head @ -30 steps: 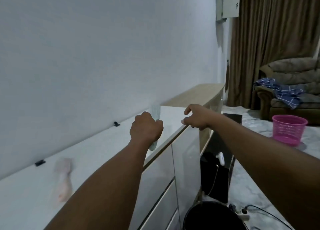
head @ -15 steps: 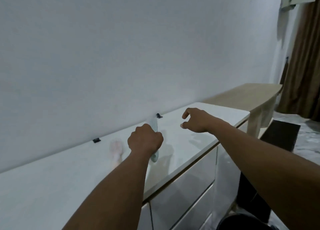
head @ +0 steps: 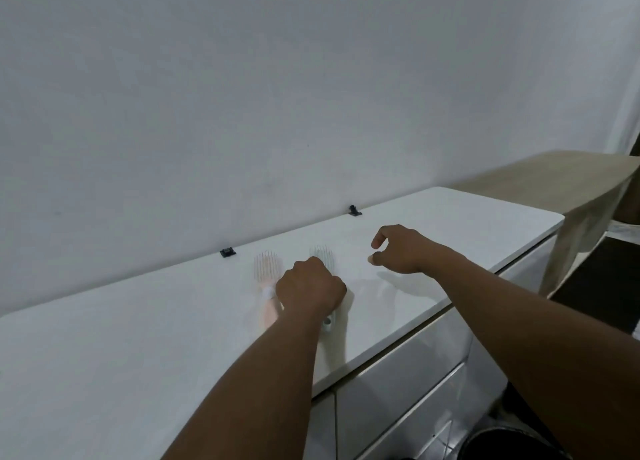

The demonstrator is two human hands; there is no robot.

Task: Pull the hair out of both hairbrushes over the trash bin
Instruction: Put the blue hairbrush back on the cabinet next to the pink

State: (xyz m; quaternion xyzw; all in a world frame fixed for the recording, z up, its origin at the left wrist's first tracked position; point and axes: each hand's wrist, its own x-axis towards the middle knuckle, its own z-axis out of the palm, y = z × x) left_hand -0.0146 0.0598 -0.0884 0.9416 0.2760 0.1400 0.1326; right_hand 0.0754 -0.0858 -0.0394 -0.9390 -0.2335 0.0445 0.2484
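Two hairbrushes sit side by side near the middle of the white tabletop [head: 138, 338], bristles up. The pale green hairbrush [head: 323, 262] has its bristled head pointing toward the wall, and the tip of its handle shows below the left hand [head: 310, 291], which is clenched around that handle with the knuckles up. It is hard to tell whether this brush rests fully on the surface or is held just above it. Just to its left lies the pink hairbrush [head: 267, 279], flat on the tabletop with its handle running back toward the person; the left hand's edge sits right beside that handle, and whether they touch cannot be told.

To the right of the green brush, the right hand [head: 401, 251] hovers over the tabletop with nothing in it, fingers loosely curled and thumb and forefinger apart. A faint shadow of it falls on the glossy surface beneath.

Along the back edge, where the tabletop meets the plain white wall [head: 277, 95], two small black clips [head: 227, 252] are spaced apart. White drawer fronts [head: 398, 400] run below the front edge. At the lower right the rim of a dark bin [head: 502, 440] peeks into view on the floor. Farther right, a light wooden side table [head: 554, 179] adjoins the far end.
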